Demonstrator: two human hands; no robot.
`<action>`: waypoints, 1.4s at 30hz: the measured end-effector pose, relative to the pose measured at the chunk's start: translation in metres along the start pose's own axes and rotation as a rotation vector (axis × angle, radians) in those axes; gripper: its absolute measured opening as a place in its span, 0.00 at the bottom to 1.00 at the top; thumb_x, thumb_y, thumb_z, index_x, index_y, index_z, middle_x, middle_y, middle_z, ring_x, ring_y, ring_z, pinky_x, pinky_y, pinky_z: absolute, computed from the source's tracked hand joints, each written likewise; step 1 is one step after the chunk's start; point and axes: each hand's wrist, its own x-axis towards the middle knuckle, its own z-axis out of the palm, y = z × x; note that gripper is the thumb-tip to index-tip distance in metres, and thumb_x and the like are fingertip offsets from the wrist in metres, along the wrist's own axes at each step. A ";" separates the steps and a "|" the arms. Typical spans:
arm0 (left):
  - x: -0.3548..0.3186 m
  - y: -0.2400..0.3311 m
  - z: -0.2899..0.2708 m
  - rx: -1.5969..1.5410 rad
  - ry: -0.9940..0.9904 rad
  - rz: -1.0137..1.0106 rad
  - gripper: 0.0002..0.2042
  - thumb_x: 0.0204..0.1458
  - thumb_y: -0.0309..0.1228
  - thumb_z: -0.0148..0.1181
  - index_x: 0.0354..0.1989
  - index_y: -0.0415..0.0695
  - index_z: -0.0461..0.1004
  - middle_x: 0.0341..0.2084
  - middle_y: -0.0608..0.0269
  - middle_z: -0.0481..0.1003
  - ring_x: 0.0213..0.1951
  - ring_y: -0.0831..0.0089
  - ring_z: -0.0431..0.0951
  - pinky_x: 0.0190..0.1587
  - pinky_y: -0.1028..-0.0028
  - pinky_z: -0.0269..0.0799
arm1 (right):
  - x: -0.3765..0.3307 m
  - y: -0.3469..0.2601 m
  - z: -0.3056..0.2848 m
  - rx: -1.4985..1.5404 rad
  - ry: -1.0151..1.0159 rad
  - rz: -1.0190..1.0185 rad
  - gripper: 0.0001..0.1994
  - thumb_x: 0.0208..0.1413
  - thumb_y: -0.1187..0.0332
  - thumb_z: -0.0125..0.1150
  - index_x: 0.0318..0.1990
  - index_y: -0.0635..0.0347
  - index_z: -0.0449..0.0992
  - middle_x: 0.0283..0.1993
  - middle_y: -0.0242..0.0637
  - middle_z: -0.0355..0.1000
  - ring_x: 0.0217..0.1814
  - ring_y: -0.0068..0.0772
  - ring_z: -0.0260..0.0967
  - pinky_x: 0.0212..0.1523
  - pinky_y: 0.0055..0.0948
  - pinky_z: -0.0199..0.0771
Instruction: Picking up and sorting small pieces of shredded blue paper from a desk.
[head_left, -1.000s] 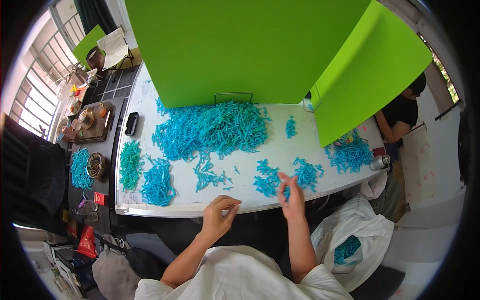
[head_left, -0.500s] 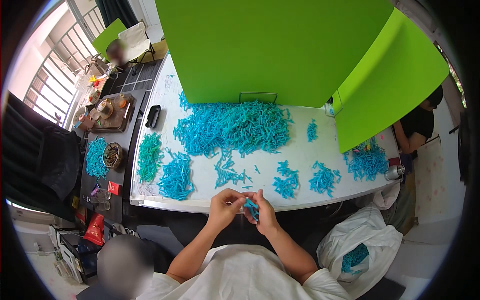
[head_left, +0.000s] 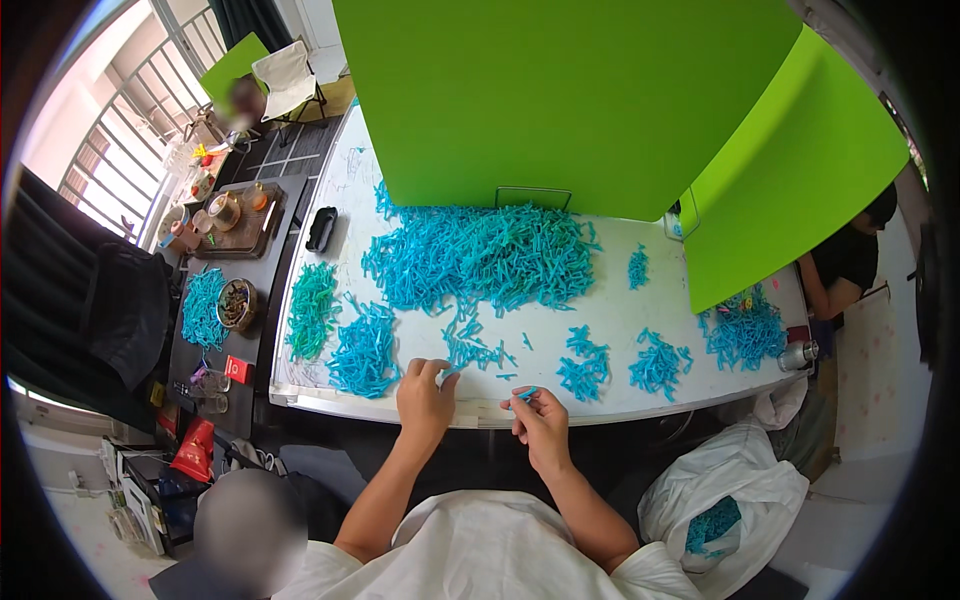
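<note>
My left hand (head_left: 426,402) is at the table's near edge, fingers curled and pinching a small light-blue plastic piece (head_left: 449,373) near their tips. To its right, my right hand (head_left: 542,428) is closed around a thin blue plastic stick (head_left: 524,394), which sticks out between thumb and fingers; the palm is partly hidden. Beyond my hands lies a loose scatter of blue pieces (head_left: 470,345), with a large heap of blue and teal pieces (head_left: 480,258) behind it. A smaller blue pile (head_left: 363,352) lies just left of my left hand.
Green pieces (head_left: 312,310) are piled at the left, and small blue piles (head_left: 583,365) at the right. Tall green panels (head_left: 570,100) stand at the back. A white sack (head_left: 760,480) holds more pieces. Another person's arm (head_left: 815,285) shows at far right, beside a metal flask (head_left: 797,355).
My hands were together with blue pieces between them; now they are apart. The left has moved left and forward over the table edge, the right slightly to the right. The view has shifted a little.
</note>
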 end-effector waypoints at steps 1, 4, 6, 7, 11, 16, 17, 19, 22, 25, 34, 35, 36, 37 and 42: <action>0.004 -0.004 0.001 0.103 -0.011 0.064 0.07 0.45 0.25 0.70 0.32 0.42 0.79 0.31 0.58 0.74 0.25 0.65 0.77 0.29 0.70 0.72 | 0.000 -0.002 0.000 -0.080 -0.014 -0.044 0.07 0.63 0.68 0.59 0.44 0.60 0.76 0.37 0.36 0.78 0.20 0.12 0.61 0.16 0.13 0.53; 0.007 -0.014 0.005 0.190 -0.049 0.124 0.07 0.43 0.24 0.71 0.31 0.42 0.79 0.31 0.58 0.74 0.25 0.65 0.77 0.29 0.68 0.72 | -0.001 -0.002 -0.001 -0.077 -0.020 -0.018 0.07 0.63 0.68 0.59 0.44 0.61 0.76 0.37 0.36 0.78 0.20 0.12 0.60 0.16 0.13 0.54; 0.006 -0.015 0.004 0.173 -0.082 0.118 0.07 0.43 0.24 0.71 0.30 0.42 0.79 0.32 0.58 0.74 0.26 0.64 0.78 0.29 0.68 0.72 | -0.003 -0.002 0.001 -0.087 -0.012 -0.015 0.07 0.63 0.69 0.59 0.44 0.62 0.76 0.36 0.36 0.78 0.19 0.12 0.60 0.17 0.13 0.55; 0.005 -0.013 0.002 0.114 -0.105 0.066 0.07 0.43 0.24 0.71 0.30 0.42 0.79 0.31 0.57 0.75 0.26 0.63 0.78 0.30 0.68 0.72 | -0.004 -0.002 0.001 -0.099 -0.006 -0.009 0.08 0.63 0.69 0.59 0.45 0.63 0.76 0.35 0.35 0.78 0.19 0.11 0.60 0.17 0.13 0.55; -0.003 -0.005 -0.005 -0.151 -0.134 -0.036 0.06 0.44 0.23 0.71 0.30 0.38 0.79 0.27 0.56 0.79 0.27 0.67 0.81 0.31 0.72 0.74 | -0.001 0.013 0.002 -0.291 -0.018 -0.173 0.09 0.63 0.69 0.60 0.46 0.65 0.76 0.33 0.34 0.77 0.19 0.11 0.59 0.18 0.14 0.56; -0.015 0.024 -0.012 -0.366 -0.214 -0.069 0.06 0.46 0.19 0.70 0.33 0.36 0.81 0.26 0.59 0.81 0.28 0.76 0.81 0.32 0.77 0.76 | 0.004 0.014 0.010 -0.182 -0.059 -0.122 0.12 0.63 0.70 0.59 0.50 0.66 0.76 0.31 0.34 0.77 0.19 0.11 0.58 0.19 0.14 0.56; -0.016 0.026 -0.012 -0.403 -0.222 -0.050 0.05 0.46 0.18 0.69 0.33 0.36 0.81 0.27 0.60 0.82 0.28 0.76 0.82 0.33 0.78 0.76 | 0.004 0.012 0.010 -0.183 -0.059 -0.122 0.12 0.63 0.70 0.59 0.50 0.66 0.76 0.31 0.34 0.77 0.19 0.11 0.58 0.19 0.14 0.56; -0.017 0.026 -0.011 -0.408 -0.216 -0.040 0.05 0.47 0.18 0.69 0.32 0.36 0.81 0.27 0.60 0.82 0.29 0.76 0.82 0.34 0.78 0.77 | 0.001 0.006 0.012 -0.167 -0.094 -0.088 0.12 0.63 0.70 0.59 0.50 0.66 0.77 0.30 0.34 0.76 0.18 0.11 0.58 0.19 0.14 0.56; -0.018 0.026 -0.010 -0.411 -0.212 -0.019 0.05 0.47 0.18 0.69 0.32 0.36 0.81 0.27 0.59 0.82 0.29 0.76 0.82 0.34 0.78 0.77 | 0.001 0.009 0.011 -0.169 -0.082 -0.069 0.12 0.63 0.67 0.60 0.48 0.65 0.79 0.28 0.30 0.76 0.19 0.11 0.60 0.20 0.15 0.58; -0.020 0.025 -0.008 -0.412 -0.214 -0.010 0.05 0.47 0.18 0.69 0.32 0.36 0.82 0.27 0.59 0.82 0.28 0.76 0.82 0.34 0.78 0.77 | 0.000 0.006 0.010 -0.191 -0.081 -0.074 0.11 0.63 0.68 0.60 0.48 0.64 0.80 0.28 0.30 0.75 0.20 0.10 0.60 0.20 0.15 0.59; -0.033 0.021 0.008 -0.584 -0.393 -0.214 0.04 0.49 0.21 0.70 0.32 0.35 0.82 0.26 0.60 0.82 0.29 0.80 0.81 0.32 0.80 0.76 | -0.009 0.000 -0.019 -0.501 -0.190 -0.183 0.13 0.64 0.65 0.58 0.45 0.67 0.79 0.24 0.28 0.73 0.27 0.16 0.67 0.29 0.21 0.69; -0.034 0.022 0.010 -0.633 -0.444 -0.282 0.04 0.49 0.22 0.70 0.32 0.35 0.82 0.26 0.60 0.82 0.28 0.82 0.80 0.31 0.81 0.75 | -0.010 -0.001 -0.023 -0.505 -0.181 -0.185 0.13 0.64 0.65 0.58 0.45 0.67 0.79 0.24 0.28 0.73 0.27 0.16 0.67 0.29 0.21 0.69; -0.037 0.018 0.013 -0.636 -0.450 -0.280 0.04 0.49 0.22 0.70 0.32 0.35 0.82 0.26 0.60 0.82 0.28 0.82 0.80 0.31 0.81 0.75 | -0.013 -0.003 -0.025 -0.546 -0.195 -0.242 0.12 0.64 0.65 0.58 0.44 0.68 0.79 0.24 0.29 0.73 0.27 0.16 0.68 0.30 0.22 0.69; -0.039 0.011 0.018 -0.654 -0.509 -0.295 0.05 0.49 0.20 0.70 0.33 0.35 0.81 0.27 0.60 0.82 0.29 0.80 0.80 0.31 0.79 0.76 | -0.016 -0.005 -0.026 -0.588 -0.210 -0.299 0.12 0.64 0.66 0.58 0.42 0.68 0.79 0.23 0.30 0.72 0.28 0.16 0.68 0.31 0.23 0.70; -0.040 0.045 0.025 -0.409 -0.390 0.265 0.11 0.42 0.18 0.71 0.36 0.39 0.81 0.35 0.53 0.81 0.37 0.61 0.83 0.39 0.71 0.78 | -0.012 -0.024 -0.057 -0.625 -0.128 -0.183 0.11 0.60 0.66 0.62 0.39 0.69 0.79 0.28 0.34 0.75 0.32 0.19 0.70 0.34 0.24 0.70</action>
